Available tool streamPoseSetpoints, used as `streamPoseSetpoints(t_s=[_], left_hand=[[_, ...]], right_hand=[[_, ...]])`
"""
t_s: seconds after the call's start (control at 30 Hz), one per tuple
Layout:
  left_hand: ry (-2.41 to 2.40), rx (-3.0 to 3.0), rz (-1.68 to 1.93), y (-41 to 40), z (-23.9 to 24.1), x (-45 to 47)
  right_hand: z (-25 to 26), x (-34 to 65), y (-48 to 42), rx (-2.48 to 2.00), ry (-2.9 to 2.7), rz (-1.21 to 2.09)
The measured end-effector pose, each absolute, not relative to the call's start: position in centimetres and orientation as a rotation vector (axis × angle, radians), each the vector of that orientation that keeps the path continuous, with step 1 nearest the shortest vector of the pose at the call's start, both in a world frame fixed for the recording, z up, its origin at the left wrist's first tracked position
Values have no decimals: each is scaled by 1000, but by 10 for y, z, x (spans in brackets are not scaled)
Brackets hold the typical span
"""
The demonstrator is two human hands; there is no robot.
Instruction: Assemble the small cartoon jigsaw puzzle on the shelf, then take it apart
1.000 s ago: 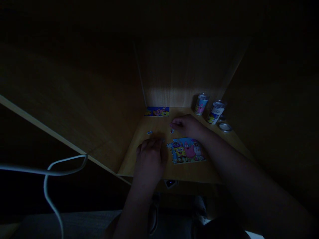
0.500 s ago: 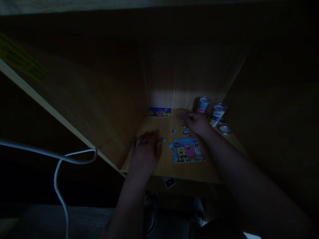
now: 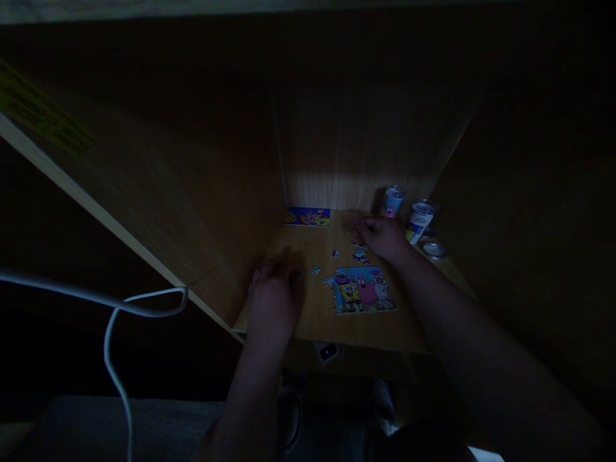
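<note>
A partly assembled cartoon jigsaw puzzle (image 3: 364, 292) lies on the wooden desk (image 3: 308, 321), with my left hand (image 3: 275, 295) to its left. That hand's curled fingers are over the bare wood, and any small item in them is too dark to see. A small loose puzzle piece (image 3: 316, 270) lies between my left hand and the puzzle. My right hand (image 3: 380, 235) rests at the back, just above a cluster of loose pieces (image 3: 359, 255). Another single piece (image 3: 334, 254) lies left of that cluster. A picture card (image 3: 307, 217) lies against the back wall.
Two printed cups (image 3: 392, 202) (image 3: 418, 221) and a round metal lid (image 3: 434, 250) stand at the back right. Wooden panels (image 3: 366, 160) rise behind and beside the desk. A white cable (image 3: 113, 314) hangs at the left, and a small device (image 3: 327, 351) sits below the front edge.
My left hand has moved left and its fingers have curled inward. Over the last second, my right hand has moved back and right, uncovering loose pieces. The view has also shifted slightly.
</note>
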State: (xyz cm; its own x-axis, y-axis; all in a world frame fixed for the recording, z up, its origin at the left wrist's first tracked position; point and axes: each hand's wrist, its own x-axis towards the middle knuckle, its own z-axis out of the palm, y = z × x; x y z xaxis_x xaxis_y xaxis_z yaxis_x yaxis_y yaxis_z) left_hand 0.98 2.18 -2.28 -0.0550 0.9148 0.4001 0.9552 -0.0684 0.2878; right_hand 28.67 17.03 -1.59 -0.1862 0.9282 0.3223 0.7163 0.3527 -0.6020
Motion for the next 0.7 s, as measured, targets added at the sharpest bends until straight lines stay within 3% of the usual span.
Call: streamPoseSetpoints(t_s=[0.2, 0.47, 0.7], left_hand=[[-2153, -2185, -858, 21, -18, 11], [-2053, -2620, -1415, 19, -17, 6], [-2107, -2693, -1609, 20, -22, 2]], right_hand=[[-15, 284, 167, -1465, -1998, 454], [-23, 280, 169, -1325, -2007, 543], [-23, 279, 169, -1280, -2033, 545]])
